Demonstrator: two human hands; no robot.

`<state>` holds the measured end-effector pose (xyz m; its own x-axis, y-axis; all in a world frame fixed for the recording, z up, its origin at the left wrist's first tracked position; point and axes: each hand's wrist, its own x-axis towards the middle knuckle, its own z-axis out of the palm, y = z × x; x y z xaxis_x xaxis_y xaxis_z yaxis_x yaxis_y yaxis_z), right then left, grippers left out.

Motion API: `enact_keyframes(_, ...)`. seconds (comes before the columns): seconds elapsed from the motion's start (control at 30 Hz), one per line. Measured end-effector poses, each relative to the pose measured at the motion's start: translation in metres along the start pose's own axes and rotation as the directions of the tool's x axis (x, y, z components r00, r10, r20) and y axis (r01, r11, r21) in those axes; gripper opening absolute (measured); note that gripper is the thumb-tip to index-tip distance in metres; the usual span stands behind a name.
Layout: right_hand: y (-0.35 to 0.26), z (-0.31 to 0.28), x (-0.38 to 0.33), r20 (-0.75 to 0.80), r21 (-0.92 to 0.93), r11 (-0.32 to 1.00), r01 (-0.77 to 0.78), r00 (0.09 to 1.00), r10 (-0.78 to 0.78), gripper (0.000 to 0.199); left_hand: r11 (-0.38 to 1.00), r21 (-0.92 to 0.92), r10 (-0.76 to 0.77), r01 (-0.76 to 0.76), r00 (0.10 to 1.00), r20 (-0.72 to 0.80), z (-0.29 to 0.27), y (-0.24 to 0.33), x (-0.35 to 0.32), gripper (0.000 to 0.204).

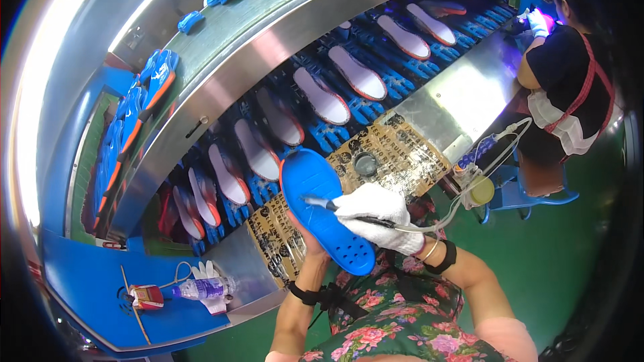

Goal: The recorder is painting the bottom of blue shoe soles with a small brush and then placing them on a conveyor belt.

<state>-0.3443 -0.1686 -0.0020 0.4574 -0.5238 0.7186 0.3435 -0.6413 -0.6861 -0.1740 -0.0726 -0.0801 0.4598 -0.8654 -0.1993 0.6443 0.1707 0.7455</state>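
My bare left hand is closed around the edge of a blue shoe sole with an orange rim, holding it tilted up in front of me. Several small holes dot the sole's near end. In my right hand, which wears a white knit glove, is a brush with a thin hose running from its back end. The bristles are at the sole's upper face, about midway along it. Part of my left hand is hidden behind the sole.
Behind the sole runs a conveyor with white-topped shoe soles and blue pieces. Tape-covered cardboard bears a small round dish. A bottle lies at lower left. A co-worker sits at right, near a hanging hose.
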Motion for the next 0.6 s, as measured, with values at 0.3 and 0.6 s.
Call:
enact_keyframes(0.3, 0.015, -0.002, -0.005, 0.108, 0.177, 0.984, -0.034, 0.994, 0.014, 0.022, 0.970, -0.188, -0.084, 0.151, 0.943, 0.322, -0.017, 0.007, 0.030, 0.115)
enact_keyframes(0.6, 0.012, 0.014, -0.025, 0.105, 0.324, 0.922, -0.213, 0.976, 0.188, 0.016, 0.904, -0.347, -0.074, 0.251, 0.889, 0.451, -0.011, 0.000, 0.030, 0.124)
